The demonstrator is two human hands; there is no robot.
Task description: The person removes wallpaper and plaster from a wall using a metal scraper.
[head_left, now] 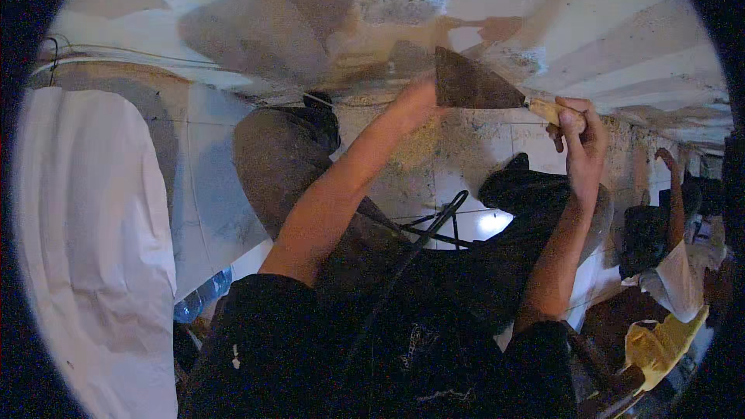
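My right hand (586, 136) is closed around the light wooden handle of a putty knife (477, 84). Its wide, dark, flared blade points left, held in front of the wall (403, 12). The wall is patchy, with brown, grey and whitish areas. My left hand (419, 101) reaches up to the blade's left edge; it is blurred and its fingers are partly hidden behind the blade, so their pose does not show.
Crumbs and dust lie on the tiled floor (423, 147) along the wall's foot. A large white-covered object (93, 240) stands at left, near a clear plastic bottle (203, 296). A black cord (446, 221) hangs by my legs. Other people (679, 271) are at the right.
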